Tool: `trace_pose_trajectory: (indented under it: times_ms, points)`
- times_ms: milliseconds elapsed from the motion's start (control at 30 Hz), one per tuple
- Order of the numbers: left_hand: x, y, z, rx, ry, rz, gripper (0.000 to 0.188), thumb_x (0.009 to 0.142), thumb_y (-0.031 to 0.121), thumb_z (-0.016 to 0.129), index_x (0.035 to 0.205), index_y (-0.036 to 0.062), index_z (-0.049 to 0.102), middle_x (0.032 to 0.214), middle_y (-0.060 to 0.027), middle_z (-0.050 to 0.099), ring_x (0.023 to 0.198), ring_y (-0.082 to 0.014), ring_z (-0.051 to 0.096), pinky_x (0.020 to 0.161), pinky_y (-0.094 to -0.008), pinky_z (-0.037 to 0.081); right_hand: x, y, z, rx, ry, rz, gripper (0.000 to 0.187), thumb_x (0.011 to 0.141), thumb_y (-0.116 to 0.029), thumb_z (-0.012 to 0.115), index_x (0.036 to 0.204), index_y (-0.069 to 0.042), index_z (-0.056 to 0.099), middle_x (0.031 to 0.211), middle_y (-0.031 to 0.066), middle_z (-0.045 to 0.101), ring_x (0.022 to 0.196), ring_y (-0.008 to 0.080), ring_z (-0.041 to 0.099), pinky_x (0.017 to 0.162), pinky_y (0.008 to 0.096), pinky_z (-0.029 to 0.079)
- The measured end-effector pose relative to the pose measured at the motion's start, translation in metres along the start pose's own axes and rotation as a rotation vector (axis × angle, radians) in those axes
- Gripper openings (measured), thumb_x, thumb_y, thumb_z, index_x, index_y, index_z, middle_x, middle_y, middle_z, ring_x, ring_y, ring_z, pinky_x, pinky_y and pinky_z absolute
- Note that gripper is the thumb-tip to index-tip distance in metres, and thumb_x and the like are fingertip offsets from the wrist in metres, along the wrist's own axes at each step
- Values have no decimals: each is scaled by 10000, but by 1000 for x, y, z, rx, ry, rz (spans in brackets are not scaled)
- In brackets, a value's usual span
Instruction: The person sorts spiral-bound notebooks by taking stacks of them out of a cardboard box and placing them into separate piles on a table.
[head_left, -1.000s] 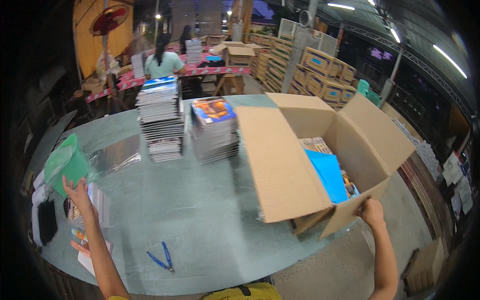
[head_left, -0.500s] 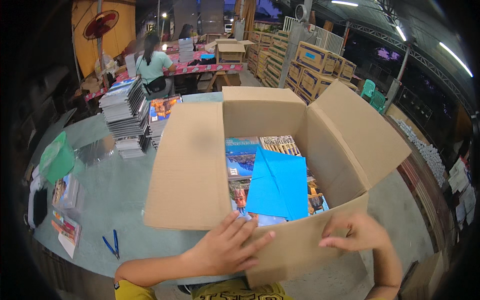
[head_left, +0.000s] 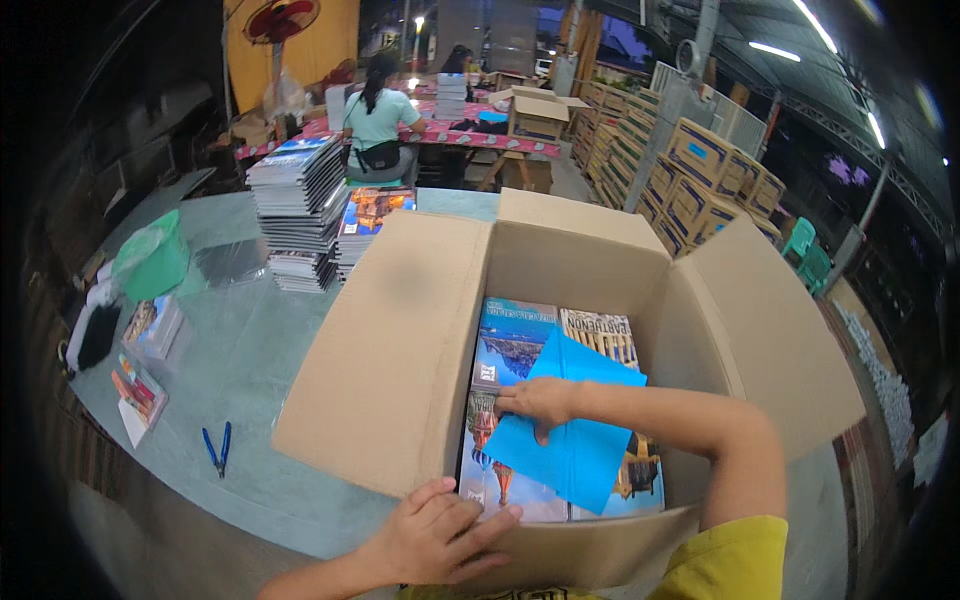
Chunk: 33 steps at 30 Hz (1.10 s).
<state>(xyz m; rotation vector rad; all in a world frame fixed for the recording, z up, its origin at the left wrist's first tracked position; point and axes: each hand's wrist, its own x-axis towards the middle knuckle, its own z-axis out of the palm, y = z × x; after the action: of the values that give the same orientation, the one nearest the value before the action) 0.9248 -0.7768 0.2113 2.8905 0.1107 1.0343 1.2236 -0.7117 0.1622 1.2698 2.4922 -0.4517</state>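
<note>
An open cardboard box [head_left: 390, 340] stands on the table in front of me, its flaps spread outward. Inside lie stacks of picture-covered books [head_left: 515, 335], level with one another, with a folded blue sheet [head_left: 575, 465] loose across them. My right hand [head_left: 540, 400] reaches into the box over the sheet. Its fingers stretch left onto the book covers at the left side, and the thumb points down on the blue. At the near left corner of the box, my left hand [head_left: 435, 535] rests on the edge with fingers apart.
Blue-handled pliers [head_left: 217, 450] lie on the table [head_left: 260, 400] left of the box. Farther back are tall book stacks [head_left: 295, 205], a green container [head_left: 152, 255] and smaller packs. Behind, a person [head_left: 380, 125] sits at another table; stacked cartons [head_left: 700, 190] stand far right.
My right hand has moved from beyond the near edge into the box, onto the blue sheet, which now lies turned. The left hand has shifted to the near left corner. The view has swung left.
</note>
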Motion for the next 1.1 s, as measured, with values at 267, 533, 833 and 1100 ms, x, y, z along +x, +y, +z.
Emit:
trace_pose_trajectory:
  times_ms: [267,533,833,1100]
  points:
    - [-9,-3,26,7,148,-74,297,735,305,676,1016,231,613,756,11,503,687,-145,501,851,-362,393,0,2,-16,-149,-23,-162,277,675,-247,713,910,-114,649,1021,112,573,1033,325,517,785,419,457]
    - [1,-13,22,39,217,6,329,733,222,669,1057,228,607,727,33,488,625,-104,477,839,-310,397,1,119,-101,-311,408,591,137,706,-54,621,842,-44,637,1044,170,520,896,338,596,752,407,509]
    - [-1,-17,12,58,143,26,392,773,114,615,1152,210,579,777,32,451,682,-89,472,854,-301,391,19,17,-64,-240,284,106,479,758,-298,635,1111,-16,478,1147,167,472,950,329,530,783,441,483]
    - [-1,-14,25,48,259,29,359,781,172,623,1135,220,594,804,17,437,675,-103,474,844,-307,390,-31,8,26,2,105,424,885,775,-603,489,1416,-86,165,1434,260,167,1279,504,210,966,619,288]
